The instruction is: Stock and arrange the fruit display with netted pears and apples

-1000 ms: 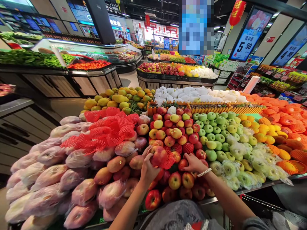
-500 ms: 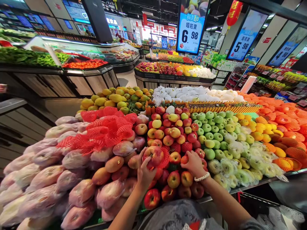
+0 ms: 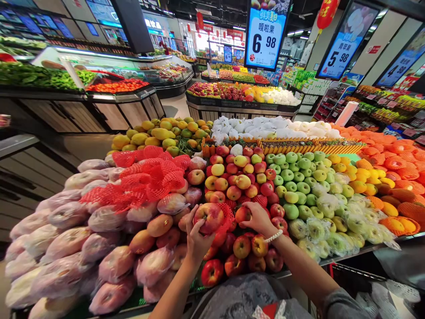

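My left hand (image 3: 198, 239) is closed around a large red-yellow apple (image 3: 210, 217), held above the pile with its stem end up. A red foam net (image 3: 227, 218) sits against the right side of that apple. Just to the right, my right hand (image 3: 260, 220), with a white beaded bracelet on its wrist, has its fingers on a smaller red apple (image 3: 243, 214). Whether that apple is lifted clear of the pile I cannot tell. Loose red apples (image 3: 241, 246) lie below both hands, and smaller red-yellow apples (image 3: 233, 192) are heaped behind them.
Film-wrapped pink apples (image 3: 116, 263) fill the left side, with crumpled red foam nets (image 3: 146, 179) on top. Green apples (image 3: 292, 186) and oranges (image 3: 398, 223) lie to the right. A low orange fence (image 3: 288, 146) runs behind. Price screens (image 3: 265, 40) hang overhead.
My right hand has moved left, toward my left hand, and the smaller apple at its fingers now shows more fully. My left hand still holds the large apple, shifted slightly left.
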The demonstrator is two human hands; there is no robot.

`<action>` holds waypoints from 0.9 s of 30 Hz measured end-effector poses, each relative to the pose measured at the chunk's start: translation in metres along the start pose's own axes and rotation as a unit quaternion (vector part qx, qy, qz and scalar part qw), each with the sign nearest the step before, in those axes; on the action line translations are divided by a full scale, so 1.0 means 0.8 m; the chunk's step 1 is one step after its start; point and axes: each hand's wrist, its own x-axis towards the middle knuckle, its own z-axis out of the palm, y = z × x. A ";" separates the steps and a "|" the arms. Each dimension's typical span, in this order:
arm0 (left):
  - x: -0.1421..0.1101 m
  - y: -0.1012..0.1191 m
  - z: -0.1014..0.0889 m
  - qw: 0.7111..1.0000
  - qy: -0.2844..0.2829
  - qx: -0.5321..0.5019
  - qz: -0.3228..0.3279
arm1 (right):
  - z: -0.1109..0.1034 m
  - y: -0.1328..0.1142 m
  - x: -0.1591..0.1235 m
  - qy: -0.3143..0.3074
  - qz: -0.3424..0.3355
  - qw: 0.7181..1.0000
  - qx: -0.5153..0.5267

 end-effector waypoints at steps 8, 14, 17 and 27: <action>-0.020 -0.012 0.016 0.994 -0.081 0.021 -0.067 | 0.033 0.026 -0.004 -0.107 0.092 0.978 -0.156; -0.022 -0.009 0.030 0.993 -0.077 0.003 -0.090 | 0.057 0.018 0.004 -0.114 0.109 0.962 -0.222; -0.021 -0.012 0.026 0.993 -0.098 -0.002 -0.068 | 0.046 0.016 0.009 -0.119 0.104 0.960 -0.231; -0.003 0.011 0.032 0.993 -0.120 -0.011 0.001 | -0.013 0.015 -0.026 -0.050 -0.007 0.998 0.025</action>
